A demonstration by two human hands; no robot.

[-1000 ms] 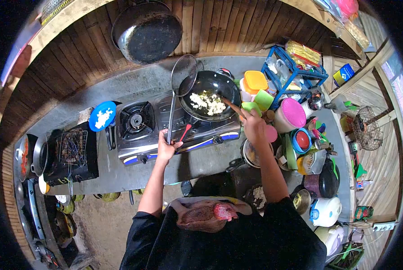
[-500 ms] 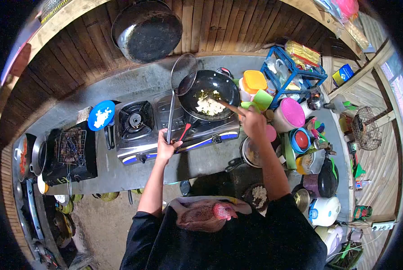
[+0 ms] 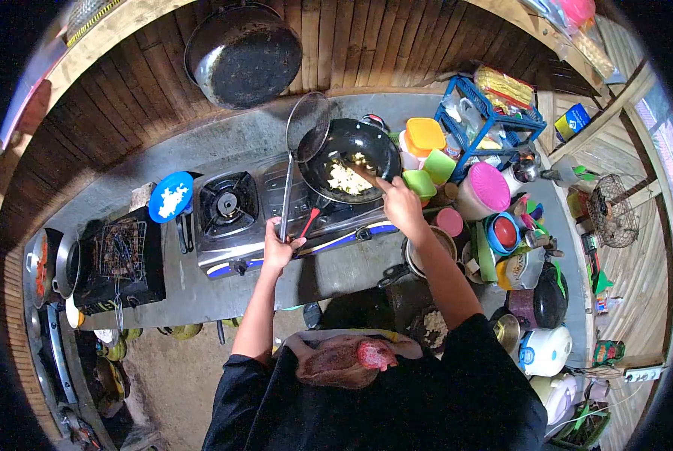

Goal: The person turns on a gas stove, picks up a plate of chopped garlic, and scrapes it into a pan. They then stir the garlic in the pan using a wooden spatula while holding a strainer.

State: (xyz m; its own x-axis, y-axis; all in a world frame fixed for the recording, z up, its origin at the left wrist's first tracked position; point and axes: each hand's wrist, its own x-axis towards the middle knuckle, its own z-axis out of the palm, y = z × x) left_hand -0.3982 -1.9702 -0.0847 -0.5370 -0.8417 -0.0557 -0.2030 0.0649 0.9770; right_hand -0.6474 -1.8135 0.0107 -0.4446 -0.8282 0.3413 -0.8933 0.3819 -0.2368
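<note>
My left hand (image 3: 279, 248) is closed around the long metal handle of a mesh strainer (image 3: 308, 124). The strainer's round basket is raised and overlaps the left rim of a black wok (image 3: 385, 143). A red handle (image 3: 311, 221) slants down from the wok's near side to my left thumb. My right hand (image 3: 403, 207) grips a wooden spatula (image 3: 366, 174), whose blade dips among the pale white pieces of food (image 3: 348, 179) in the wok. Some greenish bits lie among them.
The wok sits on the right burner of a two-burner gas stove (image 3: 291, 252). Left of it are a blue plate (image 3: 171, 197) with white food and a grill rack (image 3: 122, 248). Plastic containers (image 3: 489, 188) and a blue basket (image 3: 494, 120) crowd the right side. A large pan (image 3: 245, 56) hangs on the wall.
My right hand has moved left and slightly down with the spatula, and the food in the wok has shifted a little. My left hand holds the strainer almost still.
</note>
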